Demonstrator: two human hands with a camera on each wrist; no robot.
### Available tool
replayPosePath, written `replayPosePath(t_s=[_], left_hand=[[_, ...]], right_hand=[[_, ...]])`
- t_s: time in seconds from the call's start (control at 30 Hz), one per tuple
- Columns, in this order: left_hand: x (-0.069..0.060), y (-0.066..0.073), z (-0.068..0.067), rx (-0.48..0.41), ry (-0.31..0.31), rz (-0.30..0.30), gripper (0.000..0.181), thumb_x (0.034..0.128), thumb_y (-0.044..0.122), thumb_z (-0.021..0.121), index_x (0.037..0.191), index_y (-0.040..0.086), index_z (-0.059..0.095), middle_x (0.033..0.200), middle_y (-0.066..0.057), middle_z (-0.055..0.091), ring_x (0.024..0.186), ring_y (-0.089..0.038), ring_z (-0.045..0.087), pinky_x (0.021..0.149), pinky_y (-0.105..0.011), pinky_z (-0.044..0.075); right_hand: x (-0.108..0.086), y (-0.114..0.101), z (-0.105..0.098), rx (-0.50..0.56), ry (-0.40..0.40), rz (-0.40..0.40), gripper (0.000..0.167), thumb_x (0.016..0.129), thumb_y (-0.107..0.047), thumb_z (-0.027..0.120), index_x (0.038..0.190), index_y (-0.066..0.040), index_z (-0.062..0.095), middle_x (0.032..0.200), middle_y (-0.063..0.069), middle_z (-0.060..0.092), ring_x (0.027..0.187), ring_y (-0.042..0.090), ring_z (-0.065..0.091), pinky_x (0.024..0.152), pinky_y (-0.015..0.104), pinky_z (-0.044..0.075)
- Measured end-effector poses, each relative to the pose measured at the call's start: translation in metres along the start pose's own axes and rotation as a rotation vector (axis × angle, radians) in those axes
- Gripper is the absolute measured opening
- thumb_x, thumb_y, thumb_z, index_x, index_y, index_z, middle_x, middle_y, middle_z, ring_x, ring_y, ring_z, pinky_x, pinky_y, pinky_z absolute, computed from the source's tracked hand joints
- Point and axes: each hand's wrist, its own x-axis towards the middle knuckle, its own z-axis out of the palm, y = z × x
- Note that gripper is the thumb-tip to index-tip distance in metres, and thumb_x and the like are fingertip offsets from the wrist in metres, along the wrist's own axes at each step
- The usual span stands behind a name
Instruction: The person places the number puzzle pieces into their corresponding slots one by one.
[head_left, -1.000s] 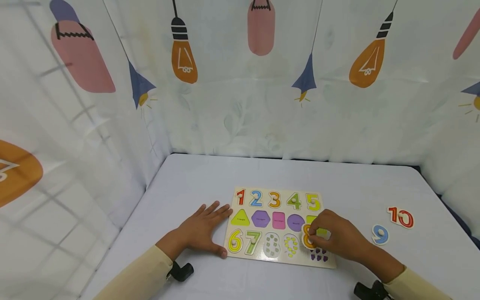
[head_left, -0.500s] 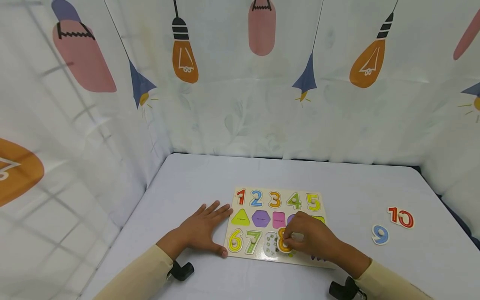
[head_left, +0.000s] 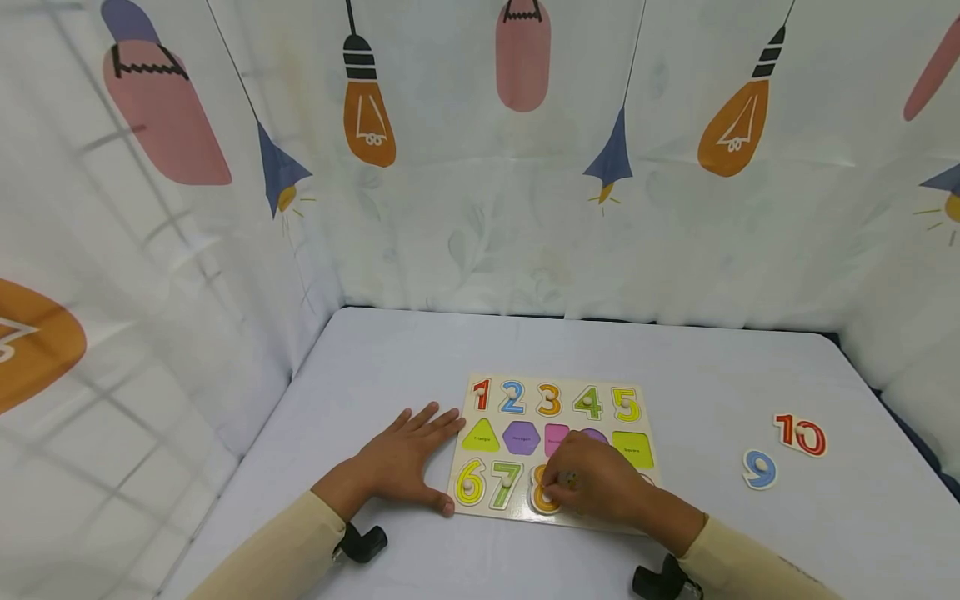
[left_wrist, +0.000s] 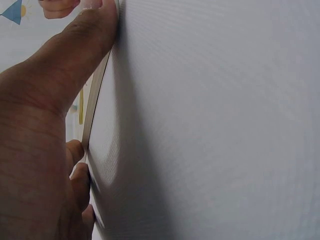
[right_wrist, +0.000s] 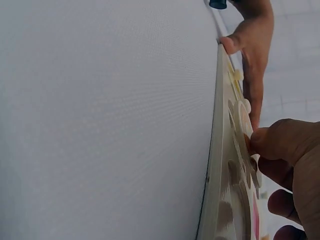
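A wooden number puzzle board [head_left: 517, 515] lies on the white table. My left hand [head_left: 405, 458] rests with fingers spread at its left side, fingertips and thumb touching the edge. My right hand [head_left: 596, 479] pinches the orange number 8 piece [head_left: 537, 492] over the bottom row, just right of the 7. In the right wrist view, thumb and finger hold the 8 piece [right_wrist: 244, 130], which looks tilted against the board [right_wrist: 215, 165]; whether it is fully seated I cannot tell. The right hand hides the board's lower right part. In the left wrist view, the thumb [left_wrist: 75, 55] lies along the board's edge.
Number pieces 1 to 7 sit in the board, with coloured shapes in the middle row, such as the green square [head_left: 633, 450]. A blue 9 piece [head_left: 761, 470] and a red 10 piece [head_left: 801, 435] lie loose on the right. A printed curtain [head_left: 480, 233] hangs behind.
My right hand has carried the 8 piece leftward along the bottom row, from the board's right end to the spot beside the 7. The left hand has stayed put.
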Motion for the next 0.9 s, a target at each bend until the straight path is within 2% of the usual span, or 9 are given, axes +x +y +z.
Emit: replayPosePath(t_s=[0.37, 0.57, 0.73, 0.9], left_hand=[[-0.001, 0.001, 0.0, 0.004, 0.006, -0.005, 0.128, 0.0611, 0.093, 0.065, 0.164, 0.026, 0.029, 0.168, 0.008, 0.025, 0.156, -0.025, 0.011, 0.124, -0.055, 0.012], [-0.002, 0.001, 0.0, 0.005, 0.004, -0.014, 0.128, 0.061, 0.094, 0.065, 0.164, 0.026, 0.029, 0.168, 0.008, 0.024, 0.157, -0.024, 0.01, 0.124, -0.055, 0.012], [-0.002, 0.0, 0.0, 0.006, 0.01, -0.002, 0.127, 0.0619, 0.093, 0.065, 0.163, 0.025, 0.03, 0.168, 0.007, 0.025, 0.156, -0.026, 0.012, 0.124, -0.056, 0.013], [-0.002, 0.0, -0.001, 0.003, 0.006, 0.003, 0.126, 0.0629, 0.092, 0.065, 0.164, 0.025, 0.029, 0.168, 0.007, 0.025, 0.156, -0.026, 0.011, 0.124, -0.055, 0.012]], right_hand=[[0.002, 0.0, 0.008, -0.011, 0.005, -0.003, 0.015, 0.085, -0.022, 0.084, 0.085, -0.034, 0.075, 0.083, -0.027, 0.056, 0.086, 0.003, 0.05, 0.076, 0.023, 0.049], [0.001, 0.002, 0.006, -0.03, -0.004, 0.005, 0.011, 0.087, -0.026, 0.084, 0.09, -0.033, 0.077, 0.087, -0.028, 0.058, 0.092, 0.003, 0.051, 0.079, 0.024, 0.051], [-0.007, 0.01, -0.009, -0.086, -0.02, 0.088, 0.012, 0.085, -0.028, 0.084, 0.096, -0.031, 0.079, 0.091, -0.029, 0.06, 0.1, 0.003, 0.053, 0.088, 0.028, 0.054], [-0.027, 0.031, -0.031, -0.099, 0.017, 0.256, 0.022, 0.082, -0.027, 0.087, 0.101, -0.033, 0.077, 0.098, -0.025, 0.06, 0.1, 0.004, 0.055, 0.09, 0.032, 0.055]])
